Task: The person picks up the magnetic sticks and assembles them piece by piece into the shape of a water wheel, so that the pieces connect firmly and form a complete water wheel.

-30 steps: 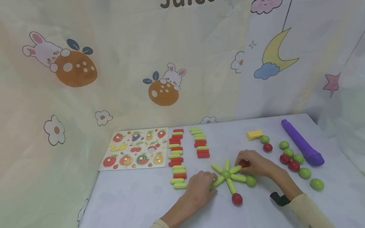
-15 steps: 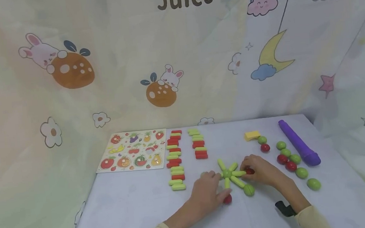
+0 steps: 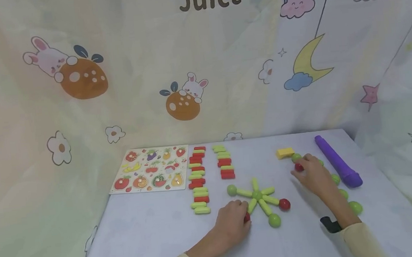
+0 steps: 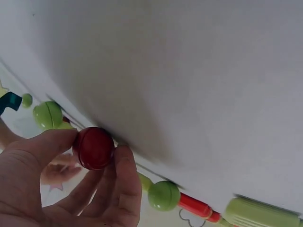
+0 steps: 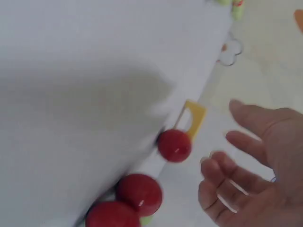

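A white surface (image 3: 142, 238) stands against a pale fabric backdrop (image 3: 132, 69) printed with rabbits, oranges, flowers, a moon and the word "Juice." A fruit board (image 3: 150, 185) lies in the surface's back left corner, with two columns of red and green sticks (image 3: 202, 210) running forward from the back edge beside it. A purple rod (image 3: 339, 162) slants along the right edge, while a yellow block (image 3: 285, 153) sits near the back edge, right of centre. Six green spokes (image 3: 265, 207) radiate from a hub ball (image 3: 257, 195) on the middle of the surface, well forward of the back edge; a green ball (image 3: 231, 190) caps the one pointing back and left.

A person's left hand (image 3: 232, 222), nearly closed, pinches a red ball (image 4: 94, 149) between thumb and fingertips, at the outer end of the spoke pointing forward and left; whether ball and spoke touch is unclear. The right hand (image 5: 255, 165) is released, thumb and fingers loosely spread, near a second red ball (image 5: 174, 145) in front of the yellow block, toward the back right corner.
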`<state>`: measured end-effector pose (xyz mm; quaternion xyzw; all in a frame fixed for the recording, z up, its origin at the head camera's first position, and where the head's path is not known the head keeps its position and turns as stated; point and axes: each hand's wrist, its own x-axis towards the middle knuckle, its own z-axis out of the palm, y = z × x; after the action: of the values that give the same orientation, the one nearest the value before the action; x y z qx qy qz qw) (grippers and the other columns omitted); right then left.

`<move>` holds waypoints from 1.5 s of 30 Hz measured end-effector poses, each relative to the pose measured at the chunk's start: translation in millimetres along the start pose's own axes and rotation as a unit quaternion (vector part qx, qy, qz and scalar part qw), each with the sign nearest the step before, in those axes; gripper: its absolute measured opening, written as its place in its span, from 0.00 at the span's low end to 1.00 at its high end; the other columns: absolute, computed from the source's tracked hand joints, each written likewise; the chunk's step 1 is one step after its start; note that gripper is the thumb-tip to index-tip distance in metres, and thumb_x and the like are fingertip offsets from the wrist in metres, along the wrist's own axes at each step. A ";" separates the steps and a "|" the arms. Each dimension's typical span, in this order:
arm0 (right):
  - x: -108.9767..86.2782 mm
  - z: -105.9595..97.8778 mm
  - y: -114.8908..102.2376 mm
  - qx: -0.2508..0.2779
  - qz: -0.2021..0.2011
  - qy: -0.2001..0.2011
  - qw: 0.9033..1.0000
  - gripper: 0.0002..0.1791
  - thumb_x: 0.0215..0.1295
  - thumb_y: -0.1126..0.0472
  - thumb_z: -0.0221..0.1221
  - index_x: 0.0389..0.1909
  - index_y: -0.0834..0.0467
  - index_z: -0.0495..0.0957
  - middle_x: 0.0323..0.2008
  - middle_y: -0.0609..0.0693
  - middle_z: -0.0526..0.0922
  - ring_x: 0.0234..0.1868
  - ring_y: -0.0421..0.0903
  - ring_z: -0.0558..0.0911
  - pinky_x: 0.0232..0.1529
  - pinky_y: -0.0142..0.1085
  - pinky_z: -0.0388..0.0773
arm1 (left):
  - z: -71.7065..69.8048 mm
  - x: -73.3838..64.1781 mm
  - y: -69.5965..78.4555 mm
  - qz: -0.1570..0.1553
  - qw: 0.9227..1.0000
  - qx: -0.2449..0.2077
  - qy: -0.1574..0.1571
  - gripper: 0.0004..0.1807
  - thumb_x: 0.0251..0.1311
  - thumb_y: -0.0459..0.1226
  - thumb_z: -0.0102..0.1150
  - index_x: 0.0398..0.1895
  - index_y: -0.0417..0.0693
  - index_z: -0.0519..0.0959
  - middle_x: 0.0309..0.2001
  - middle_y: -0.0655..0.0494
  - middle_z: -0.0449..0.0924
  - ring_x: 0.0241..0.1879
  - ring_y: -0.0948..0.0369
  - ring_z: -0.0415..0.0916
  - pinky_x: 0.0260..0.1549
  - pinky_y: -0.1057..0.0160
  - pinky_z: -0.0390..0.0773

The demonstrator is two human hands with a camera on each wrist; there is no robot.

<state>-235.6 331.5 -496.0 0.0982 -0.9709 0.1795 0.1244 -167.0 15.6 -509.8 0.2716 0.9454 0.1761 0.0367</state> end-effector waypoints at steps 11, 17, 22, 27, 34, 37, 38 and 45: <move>8.9 2.6 15.5 -0.048 0.029 -0.047 0.997 0.18 0.58 0.74 0.75 0.49 0.69 0.86 0.42 0.66 0.82 0.42 0.62 0.81 0.44 0.58 0.85 | -13.2 -2.5 -17.3 -0.009 1.000 0.016 -0.012 0.14 0.67 0.38 0.75 0.53 0.48 0.87 0.33 0.60 0.77 0.33 0.66 0.69 0.29 0.70 0.73; 7.1 0.8 3.8 -0.010 0.006 -0.124 0.992 0.16 0.58 0.74 0.74 0.47 0.66 0.86 0.41 0.57 0.84 0.42 0.54 0.82 0.47 0.54 0.85 | -14.2 -1.0 -22.7 -0.002 1.000 0.008 -0.009 0.13 0.66 0.37 0.76 0.52 0.48 0.87 0.32 0.60 0.76 0.32 0.66 0.68 0.28 0.71 0.72; -11.2 6.5 -15.7 0.046 -0.072 -0.182 0.980 0.17 0.56 0.71 0.76 0.45 0.55 0.86 0.43 0.45 0.84 0.43 0.44 0.81 0.49 0.47 0.87 | -12.7 -1.0 -23.0 0.006 1.000 0.000 -0.007 0.12 0.66 0.36 0.75 0.50 0.48 0.87 0.32 0.60 0.77 0.32 0.66 0.67 0.28 0.71 0.71; -26.3 13.4 -32.0 0.055 -0.114 -0.179 0.976 0.20 0.52 0.60 0.83 0.46 0.49 0.89 0.45 0.40 0.81 0.44 0.39 0.80 0.50 0.43 0.87 | -12.5 -1.4 -22.8 0.010 1.000 0.000 -0.002 0.11 0.66 0.36 0.75 0.50 0.48 0.87 0.32 0.60 0.77 0.32 0.67 0.68 0.27 0.71 0.71; -31.1 27.8 -34.4 0.081 -0.123 -0.138 0.979 0.13 0.57 0.60 0.81 0.42 0.50 0.91 0.40 0.38 0.79 0.37 0.33 0.76 0.40 0.32 0.82 | -13.2 -2.4 -22.4 0.002 1.000 -0.001 -0.001 0.11 0.67 0.37 0.75 0.50 0.48 0.87 0.32 0.59 0.77 0.32 0.66 0.67 0.27 0.72 0.71; -30.8 31.4 -34.0 0.089 -0.120 -0.130 0.980 0.10 0.60 0.62 0.79 0.39 0.49 0.89 0.39 0.37 0.79 0.38 0.33 0.76 0.41 0.33 0.83 | -13.4 -2.7 -21.7 0.001 1.000 0.003 0.001 0.11 0.67 0.37 0.75 0.50 0.48 0.87 0.32 0.59 0.77 0.31 0.66 0.67 0.27 0.72 0.71; -30.6 32.1 -33.8 0.091 -0.118 -0.130 0.980 0.10 0.60 0.62 0.78 0.39 0.48 0.88 0.40 0.37 0.79 0.39 0.33 0.77 0.42 0.33 0.83 | -13.7 -2.9 -21.4 0.001 1.000 0.004 0.001 0.12 0.67 0.37 0.75 0.50 0.48 0.87 0.32 0.59 0.77 0.31 0.66 0.68 0.27 0.72 0.72; -31.8 30.7 -31.2 0.137 -0.109 -0.122 0.977 0.11 0.64 0.64 0.75 0.41 0.49 0.83 0.41 0.39 0.82 0.39 0.34 0.77 0.41 0.33 0.82 | -14.0 -2.9 -20.2 0.003 1.000 0.008 0.002 0.11 0.67 0.36 0.74 0.50 0.48 0.87 0.32 0.60 0.77 0.31 0.66 0.67 0.27 0.71 0.71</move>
<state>-204.4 296.1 -522.4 0.2409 -0.9283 0.2831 0.0091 -177.0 -6.3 -503.9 0.2745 0.9461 0.1690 0.0324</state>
